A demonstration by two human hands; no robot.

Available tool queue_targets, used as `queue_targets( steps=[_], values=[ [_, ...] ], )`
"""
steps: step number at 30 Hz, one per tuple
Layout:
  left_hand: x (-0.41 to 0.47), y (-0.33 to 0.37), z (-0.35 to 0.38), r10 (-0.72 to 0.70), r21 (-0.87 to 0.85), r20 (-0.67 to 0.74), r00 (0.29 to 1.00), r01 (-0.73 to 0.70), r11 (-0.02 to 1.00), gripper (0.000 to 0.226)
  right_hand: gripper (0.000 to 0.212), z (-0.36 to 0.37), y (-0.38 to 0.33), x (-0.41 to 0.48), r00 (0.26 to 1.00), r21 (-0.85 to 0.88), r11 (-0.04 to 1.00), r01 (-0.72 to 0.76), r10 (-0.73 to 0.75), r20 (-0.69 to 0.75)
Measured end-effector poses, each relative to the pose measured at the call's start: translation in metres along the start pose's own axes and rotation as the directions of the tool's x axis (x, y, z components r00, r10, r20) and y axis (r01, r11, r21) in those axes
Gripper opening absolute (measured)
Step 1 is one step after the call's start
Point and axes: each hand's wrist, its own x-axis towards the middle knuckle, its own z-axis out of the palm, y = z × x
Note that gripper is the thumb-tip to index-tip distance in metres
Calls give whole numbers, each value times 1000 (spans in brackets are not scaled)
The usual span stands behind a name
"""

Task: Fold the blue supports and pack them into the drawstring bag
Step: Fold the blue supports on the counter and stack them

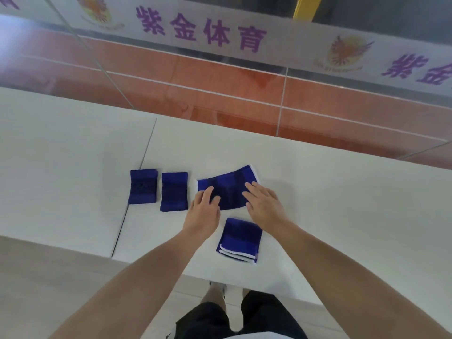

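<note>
A long blue support [228, 185] with white end bands lies spread flat on the white table [318, 192]. My left hand [204, 207] rests fingers spread on its left part. My right hand [263, 200] lies flat on its right part. Neither hand grips it. Two small folded blue supports sit to the left, one at the table seam [143, 186] and one beside it [174, 191]. A folded blue support with white edges [241, 239] lies near the front edge, between my forearms. No drawstring bag is in view.
A glass wall [220, 77] with purple lettering stands right behind the table, with an orange floor beyond it. A dark seam [137, 177] splits the tabletop on the left. My legs and shoes show below the table's front edge.
</note>
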Motion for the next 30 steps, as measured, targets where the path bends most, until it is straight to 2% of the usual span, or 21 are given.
queue_targets(
  steps=[2,4,6,9,13,15,18,20,22,23,25,26,27,28,30],
  values=[
    [8,5,0,-48,42,29,998,47,998,30,46,1,-2,6,983,-59,994,96,-86,159],
    [17,8,0,-87,78,41,995,83,993,35,52,4,0,12,939,-67,994,87,-59,338],
    [27,11,-2,-149,50,48,988,147,988,44,53,2,4,15,907,-83,995,54,-14,421],
    [41,9,-2,-236,54,83,968,232,971,63,55,0,8,17,885,-63,997,51,-16,464],
    [60,8,-14,-210,162,113,971,191,968,72,57,1,16,19,878,-80,993,84,-36,477],
    [68,7,-22,-223,230,130,966,189,955,71,59,2,17,17,878,-89,992,91,-38,477],
    [76,5,-29,-269,271,158,950,220,937,55,60,2,17,16,887,-89,992,94,-42,460],
    [78,4,-33,-308,169,159,938,282,945,43,60,2,17,17,895,-75,993,94,-51,443],
    [76,6,-41,-382,-112,171,908,403,908,35,59,2,14,17,903,-52,996,77,-48,426],
    [74,8,-46,-437,-297,186,880,474,829,36,59,2,11,17,908,-36,998,57,-37,416],
    [69,15,-51,-583,-595,230,779,587,549,53,58,3,5,16,917,6,1000,-2,-1,400],
    [64,19,-53,-652,-667,259,713,620,414,61,58,3,1,16,921,30,999,-35,20,389],
    [59,23,-53,-694,-695,283,663,640,328,65,59,2,-2,16,923,52,996,-66,41,383],
    [53,27,-53,-704,-691,294,646,653,311,63,59,2,-5,16,922,75,992,-97,61,383],
    [43,30,-47,-670,-631,284,686,660,408,46,60,1,-11,18,915,135,978,-161,97,392]
  ],
)
